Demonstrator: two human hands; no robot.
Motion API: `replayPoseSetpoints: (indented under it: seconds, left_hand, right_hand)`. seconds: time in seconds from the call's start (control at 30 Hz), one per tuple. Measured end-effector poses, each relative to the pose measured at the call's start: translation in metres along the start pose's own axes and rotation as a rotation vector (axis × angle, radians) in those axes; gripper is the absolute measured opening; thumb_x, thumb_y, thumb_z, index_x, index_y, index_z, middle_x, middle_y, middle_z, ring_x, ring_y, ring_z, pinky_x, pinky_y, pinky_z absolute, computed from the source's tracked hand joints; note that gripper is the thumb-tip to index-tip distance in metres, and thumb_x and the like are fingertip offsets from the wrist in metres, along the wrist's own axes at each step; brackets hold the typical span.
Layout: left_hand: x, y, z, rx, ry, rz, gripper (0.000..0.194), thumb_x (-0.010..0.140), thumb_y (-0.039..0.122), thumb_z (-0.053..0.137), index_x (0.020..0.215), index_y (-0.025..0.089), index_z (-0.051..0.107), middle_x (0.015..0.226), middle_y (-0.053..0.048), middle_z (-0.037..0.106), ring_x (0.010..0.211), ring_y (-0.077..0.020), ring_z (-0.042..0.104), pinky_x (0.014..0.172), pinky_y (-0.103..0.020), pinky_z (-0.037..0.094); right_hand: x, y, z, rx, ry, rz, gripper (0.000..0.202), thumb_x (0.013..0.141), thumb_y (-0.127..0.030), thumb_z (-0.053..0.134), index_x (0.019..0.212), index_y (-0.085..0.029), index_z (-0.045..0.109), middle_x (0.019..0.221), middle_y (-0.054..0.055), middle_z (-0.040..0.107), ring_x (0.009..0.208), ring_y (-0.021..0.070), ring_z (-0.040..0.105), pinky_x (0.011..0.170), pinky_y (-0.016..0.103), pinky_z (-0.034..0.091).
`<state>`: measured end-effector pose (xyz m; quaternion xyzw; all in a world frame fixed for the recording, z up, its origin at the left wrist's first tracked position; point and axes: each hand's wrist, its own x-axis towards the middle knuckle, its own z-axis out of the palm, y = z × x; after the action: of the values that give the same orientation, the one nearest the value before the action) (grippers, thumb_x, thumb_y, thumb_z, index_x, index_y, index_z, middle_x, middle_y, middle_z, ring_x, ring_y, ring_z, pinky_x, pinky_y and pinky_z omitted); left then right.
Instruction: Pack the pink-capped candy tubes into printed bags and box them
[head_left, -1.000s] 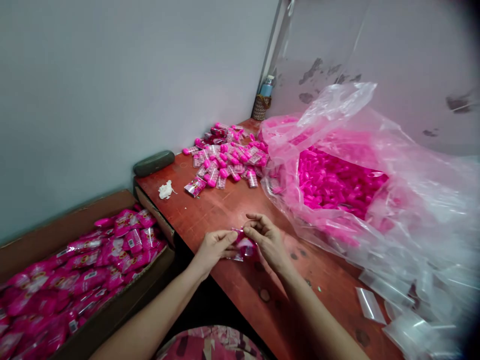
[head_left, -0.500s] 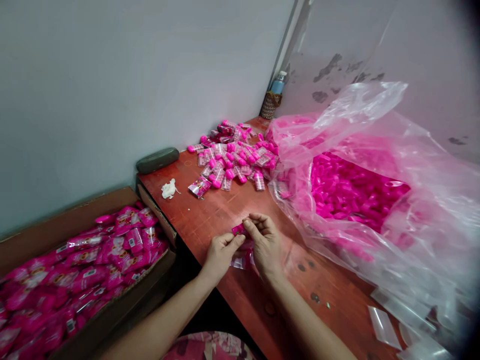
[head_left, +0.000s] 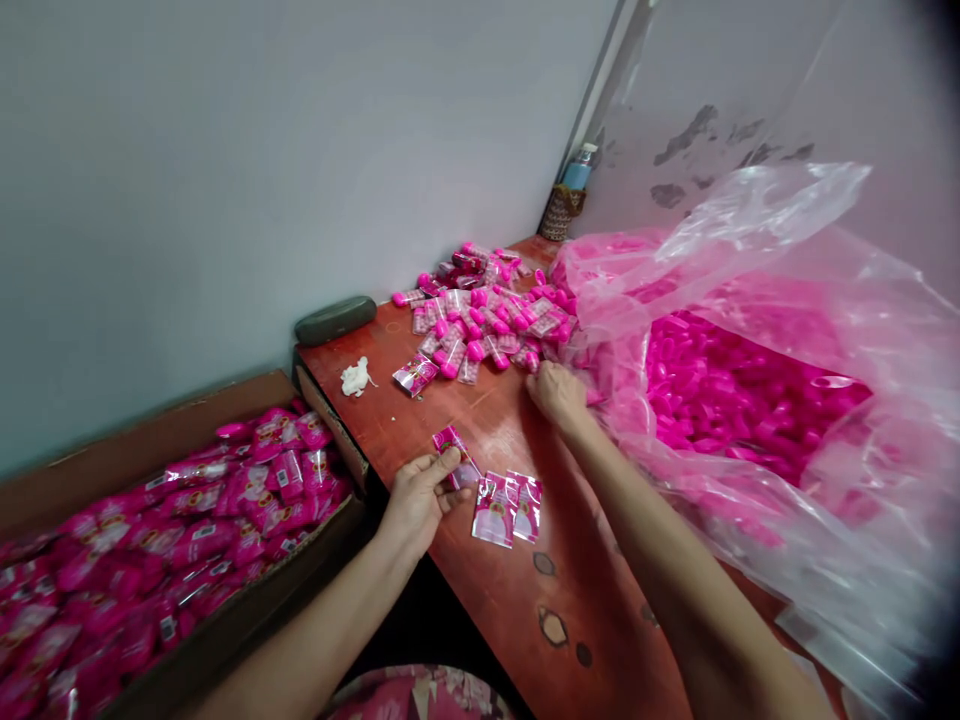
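Note:
My left hand [head_left: 418, 495] pinches a small pink printed packet [head_left: 456, 455] between thumb and fingers, above the table's near edge. Two similar packets [head_left: 495, 508] lie overlapping on the wood just right of it. My right hand [head_left: 559, 393] is stretched forward to the near right side of a heap of small clear tubes with pink caps [head_left: 480, 320]. Its fingers touch the edge of the heap and are mostly hidden behind the hand, so their grip does not show. One more packet [head_left: 415, 375] lies at the heap's front left.
A cardboard box [head_left: 161, 415] at the left holds many filled pink packets. To the right sprawls a large clear plastic bag [head_left: 750, 260] of pink plastic pieces. On the red-brown table [head_left: 450, 590] are a dark green case [head_left: 335, 320], a crumpled white scrap [head_left: 358, 377] and a bottle in a woven holder [head_left: 564, 205].
My hands have parted. The right one has left the packet and reached forward to the tubes; the left keeps the packet. The two packets on the table are now uncovered.

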<state>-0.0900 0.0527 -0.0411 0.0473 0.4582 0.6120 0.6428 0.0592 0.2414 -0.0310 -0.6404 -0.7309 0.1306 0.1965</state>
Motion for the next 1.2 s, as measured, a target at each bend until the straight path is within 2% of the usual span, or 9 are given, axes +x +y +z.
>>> replayPoseSetpoints:
  seconds: [0.1, 0.2, 0.3, 0.37, 0.43, 0.67, 0.87, 1.1, 1.2]
  left_hand:
    - [0.003, 0.004, -0.001, -0.126, 0.033, -0.062, 0.015, 0.068, 0.022, 0.069, 0.074, 0.011, 0.061, 0.063, -0.005, 0.066, 0.054, -0.0124, 0.062, 0.050, -0.020, 0.052]
    - [0.006, 0.006, 0.000, -0.206, 0.080, -0.092, 0.012, 0.071, 0.022, 0.065, 0.077, 0.012, 0.060, 0.066, -0.006, 0.066, 0.057, -0.0137, 0.064, 0.053, -0.021, 0.053]
    - [0.008, 0.003, 0.003, -0.242, 0.089, -0.108, 0.013, 0.072, 0.023, 0.065, 0.079, 0.013, 0.060, 0.068, -0.006, 0.067, 0.061, -0.0158, 0.065, 0.055, -0.024, 0.054]
    - [0.008, 0.001, 0.006, -0.261, 0.070, -0.105, 0.013, 0.072, 0.023, 0.065, 0.079, 0.013, 0.060, 0.068, -0.006, 0.067, 0.062, -0.0164, 0.065, 0.058, -0.026, 0.054]
    - [0.006, -0.003, 0.010, -0.275, 0.047, -0.096, 0.012, 0.072, 0.021, 0.065, 0.078, 0.012, 0.060, 0.068, -0.007, 0.067, 0.061, -0.0165, 0.065, 0.059, -0.026, 0.054]
    - [-0.005, -0.012, 0.016, -0.241, -0.062, -0.039, 0.015, 0.068, 0.021, 0.069, 0.074, 0.012, 0.059, 0.066, -0.005, 0.065, 0.059, -0.0143, 0.062, 0.061, -0.028, 0.053]
    - [-0.008, -0.013, 0.016, -0.209, -0.058, -0.015, 0.017, 0.067, 0.022, 0.069, 0.076, 0.011, 0.059, 0.067, -0.005, 0.066, 0.060, -0.0145, 0.063, 0.061, -0.027, 0.052]
    - [-0.007, -0.018, 0.020, -0.248, -0.081, -0.042, 0.017, 0.066, 0.022, 0.070, 0.074, 0.012, 0.059, 0.070, -0.005, 0.066, 0.062, -0.0134, 0.062, 0.060, -0.025, 0.051]
    - [-0.009, -0.016, 0.021, -0.219, -0.129, -0.042, 0.020, 0.065, 0.025, 0.071, 0.074, 0.011, 0.059, 0.065, -0.004, 0.065, 0.056, -0.0119, 0.060, 0.055, -0.023, 0.049]
  right_hand:
    - [-0.032, 0.001, -0.010, 0.070, -0.060, -0.033, 0.018, 0.081, -0.027, 0.045, 0.077, -0.013, 0.056, 0.076, 0.012, 0.063, 0.076, 0.0250, 0.059, 0.067, 0.033, 0.041]
    - [-0.091, -0.005, -0.024, 0.248, -0.170, -0.082, 0.033, 0.086, -0.040, 0.033, 0.072, -0.018, 0.052, 0.064, 0.002, 0.060, 0.059, 0.0156, 0.057, 0.054, 0.024, 0.042]
    - [-0.152, -0.018, -0.031, 0.797, -0.379, 0.073, 0.030, 0.082, -0.048, 0.040, 0.075, -0.020, 0.049, 0.056, -0.003, 0.055, 0.046, 0.0129, 0.051, 0.043, 0.022, 0.039]
    - [-0.181, -0.027, -0.030, 0.916, -0.420, 0.157, 0.030, 0.081, -0.049, 0.043, 0.075, -0.021, 0.047, 0.052, -0.004, 0.053, 0.042, 0.0124, 0.049, 0.040, 0.022, 0.038]
    - [-0.197, -0.033, -0.025, 0.940, -0.409, 0.183, 0.029, 0.081, -0.049, 0.044, 0.076, -0.020, 0.047, 0.050, -0.004, 0.052, 0.041, 0.0124, 0.049, 0.039, 0.022, 0.039]
    - [-0.204, -0.033, -0.013, 0.944, -0.353, 0.140, 0.028, 0.083, -0.047, 0.043, 0.081, -0.019, 0.048, 0.051, -0.004, 0.053, 0.041, 0.0116, 0.050, 0.039, 0.022, 0.041]
    - [-0.207, -0.031, -0.016, 0.943, -0.283, 0.151, 0.027, 0.080, -0.047, 0.048, 0.082, -0.020, 0.050, 0.051, -0.003, 0.054, 0.043, 0.0130, 0.052, 0.041, 0.023, 0.043]
    - [-0.206, -0.032, -0.016, 1.019, -0.292, 0.172, 0.027, 0.079, -0.047, 0.050, 0.082, -0.021, 0.052, 0.052, -0.004, 0.053, 0.042, 0.0125, 0.051, 0.039, 0.023, 0.041]
    - [-0.207, -0.031, -0.014, 1.065, -0.348, 0.143, 0.026, 0.081, -0.046, 0.049, 0.080, -0.020, 0.051, 0.054, -0.004, 0.053, 0.043, 0.0115, 0.051, 0.040, 0.022, 0.041]
